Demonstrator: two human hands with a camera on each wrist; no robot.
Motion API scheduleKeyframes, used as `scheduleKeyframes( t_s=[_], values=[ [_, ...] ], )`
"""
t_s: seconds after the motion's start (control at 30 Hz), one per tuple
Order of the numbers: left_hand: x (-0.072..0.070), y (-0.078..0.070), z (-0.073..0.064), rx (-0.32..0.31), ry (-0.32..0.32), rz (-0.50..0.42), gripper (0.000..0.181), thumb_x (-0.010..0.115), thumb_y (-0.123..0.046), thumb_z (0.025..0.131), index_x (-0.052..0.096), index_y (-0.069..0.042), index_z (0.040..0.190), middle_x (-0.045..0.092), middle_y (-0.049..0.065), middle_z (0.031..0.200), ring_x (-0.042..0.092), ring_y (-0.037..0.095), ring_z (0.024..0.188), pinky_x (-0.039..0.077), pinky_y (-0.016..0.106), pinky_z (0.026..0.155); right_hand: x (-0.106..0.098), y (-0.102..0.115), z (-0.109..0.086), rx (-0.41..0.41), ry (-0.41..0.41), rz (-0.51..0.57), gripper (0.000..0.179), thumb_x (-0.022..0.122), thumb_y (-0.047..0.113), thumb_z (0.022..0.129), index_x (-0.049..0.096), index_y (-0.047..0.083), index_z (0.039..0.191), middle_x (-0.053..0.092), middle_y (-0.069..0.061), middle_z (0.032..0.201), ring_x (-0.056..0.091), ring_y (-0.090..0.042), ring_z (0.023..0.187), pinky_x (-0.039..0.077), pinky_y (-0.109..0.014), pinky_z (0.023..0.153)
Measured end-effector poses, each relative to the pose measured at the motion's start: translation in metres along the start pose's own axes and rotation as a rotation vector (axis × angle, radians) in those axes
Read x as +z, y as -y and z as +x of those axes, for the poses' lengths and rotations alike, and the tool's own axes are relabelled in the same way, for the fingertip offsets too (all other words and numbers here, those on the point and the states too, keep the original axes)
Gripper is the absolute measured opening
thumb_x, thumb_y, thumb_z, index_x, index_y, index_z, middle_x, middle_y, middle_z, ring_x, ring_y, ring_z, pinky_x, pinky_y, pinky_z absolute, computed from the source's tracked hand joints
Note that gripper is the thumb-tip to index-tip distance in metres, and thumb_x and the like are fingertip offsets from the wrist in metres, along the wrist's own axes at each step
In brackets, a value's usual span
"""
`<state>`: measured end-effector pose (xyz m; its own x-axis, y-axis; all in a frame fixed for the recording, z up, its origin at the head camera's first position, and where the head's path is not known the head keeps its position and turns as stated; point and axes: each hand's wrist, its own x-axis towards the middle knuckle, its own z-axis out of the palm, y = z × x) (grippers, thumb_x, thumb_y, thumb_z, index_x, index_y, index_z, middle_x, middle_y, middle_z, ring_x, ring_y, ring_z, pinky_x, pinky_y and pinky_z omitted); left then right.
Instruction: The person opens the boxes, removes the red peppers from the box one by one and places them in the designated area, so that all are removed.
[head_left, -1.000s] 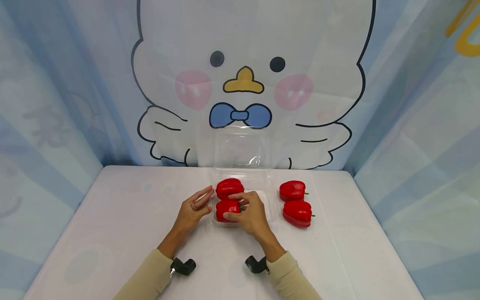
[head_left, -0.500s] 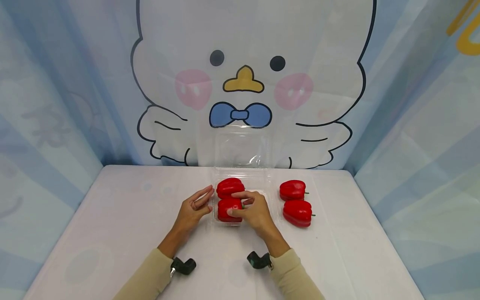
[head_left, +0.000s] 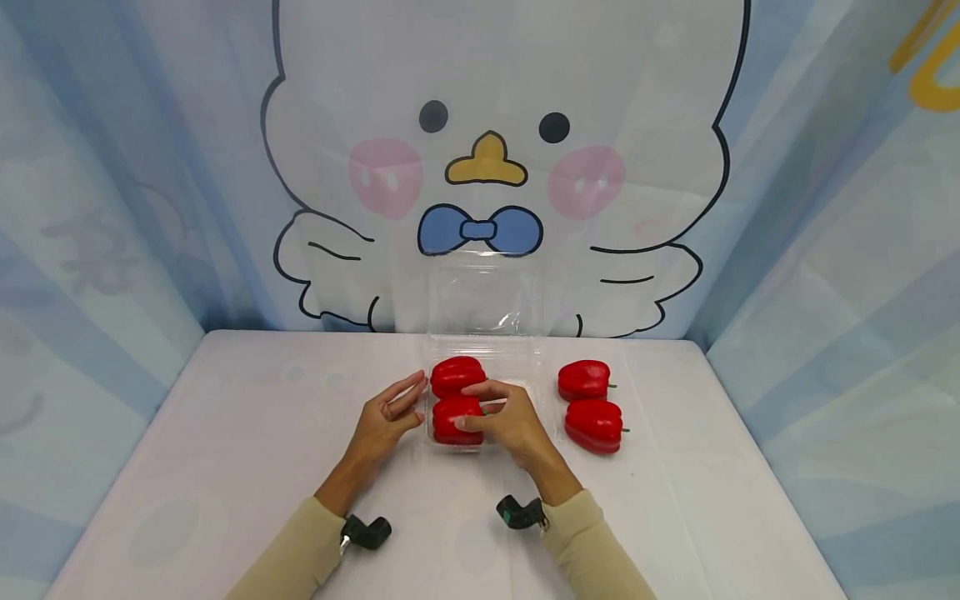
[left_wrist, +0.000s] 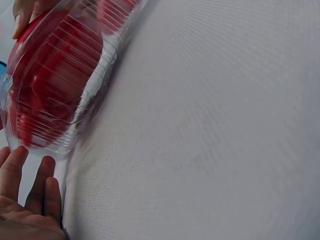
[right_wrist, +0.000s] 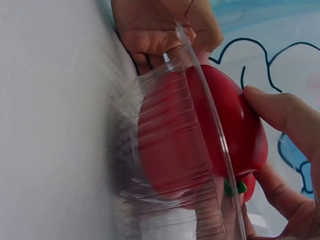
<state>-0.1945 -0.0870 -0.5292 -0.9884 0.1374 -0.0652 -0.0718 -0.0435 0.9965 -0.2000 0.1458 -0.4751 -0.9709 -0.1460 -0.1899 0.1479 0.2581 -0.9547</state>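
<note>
A clear plastic clamshell box [head_left: 525, 367] sits at the table's back edge, its lid [head_left: 483, 296] raised. Two red bell peppers fill its left side, a far pepper [head_left: 456, 377] and a near pepper [head_left: 454, 419], stems to the right. My right hand [head_left: 513, 427] holds the near pepper, thumb on its front and fingers on the far side. In the right wrist view that pepper [right_wrist: 227, 120] stands above the rim, with a green stem. My left hand [head_left: 384, 425] rests fingertips at the box's left wall, fingers extended; the left wrist view shows the ribbed wall [left_wrist: 65, 85] close above them.
To the right of the box lie two more red peppers, a far one [head_left: 584, 381] and a near one [head_left: 595, 426]. The white-covered table [head_left: 675, 517] ends at a curtain [head_left: 637, 83] with a cartoon bird print, and curtains hang on both sides.
The near pepper has shifted slightly within the box, right and then a little back left. My right hand has eased slightly rightward, still on the pepper. My left hand stays put.
</note>
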Motion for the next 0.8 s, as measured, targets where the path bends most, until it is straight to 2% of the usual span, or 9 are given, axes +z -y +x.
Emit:
scheduleKeyframes(
  t_s=[0.17, 0.4, 0.57, 0.8],
  values=[
    [-0.0004, 0.0012, 0.0007, -0.001, 0.005, 0.004, 0.067, 0.066, 0.002, 0.099, 0.049, -0.019, 0.16, 0.051, -0.001, 0.161, 0.042, 0.02, 0.156, 0.046, 0.025, 0.114, -0.0009, -0.0016, 0.0015, -0.003, 0.013, 0.001, 0.043, 0.091, 0.013, 0.081, 0.078, 0.015, 0.122, 0.066, -0.012, 0.131, 0.057, -0.032, 0.117, 0.061, -0.032, 0.077],
    [0.0006, 0.0003, 0.0, -0.002, 0.008, -0.017, 0.067, 0.065, 0.004, 0.099, 0.05, -0.018, 0.159, 0.052, 0.0, 0.161, 0.044, 0.02, 0.155, 0.048, 0.024, 0.113, -0.0024, -0.0023, -0.0003, -0.015, 0.05, -0.032, 0.043, 0.09, 0.016, 0.082, 0.076, 0.014, 0.123, 0.064, -0.015, 0.128, 0.068, -0.029, 0.105, 0.063, -0.033, 0.071],
    [0.0012, 0.0002, 0.0, -0.001, 0.01, -0.019, 0.067, 0.066, 0.005, 0.098, 0.05, -0.018, 0.159, 0.052, 0.0, 0.161, 0.044, 0.02, 0.156, 0.048, 0.023, 0.113, -0.0036, -0.004, -0.0002, -0.024, 0.077, -0.051, 0.047, 0.091, 0.014, 0.082, 0.074, 0.014, 0.125, 0.063, -0.017, 0.128, 0.068, -0.028, 0.101, 0.064, -0.032, 0.073],
    [0.0007, 0.0013, -0.0002, -0.002, 0.006, -0.008, 0.067, 0.066, 0.004, 0.098, 0.05, -0.018, 0.159, 0.052, 0.0, 0.161, 0.044, 0.02, 0.156, 0.049, 0.023, 0.113, -0.0038, -0.0068, 0.0018, -0.041, 0.107, -0.089, 0.054, 0.093, 0.013, 0.079, 0.07, 0.014, 0.127, 0.062, -0.017, 0.129, 0.066, -0.03, 0.104, 0.065, -0.033, 0.076]
  ],
)
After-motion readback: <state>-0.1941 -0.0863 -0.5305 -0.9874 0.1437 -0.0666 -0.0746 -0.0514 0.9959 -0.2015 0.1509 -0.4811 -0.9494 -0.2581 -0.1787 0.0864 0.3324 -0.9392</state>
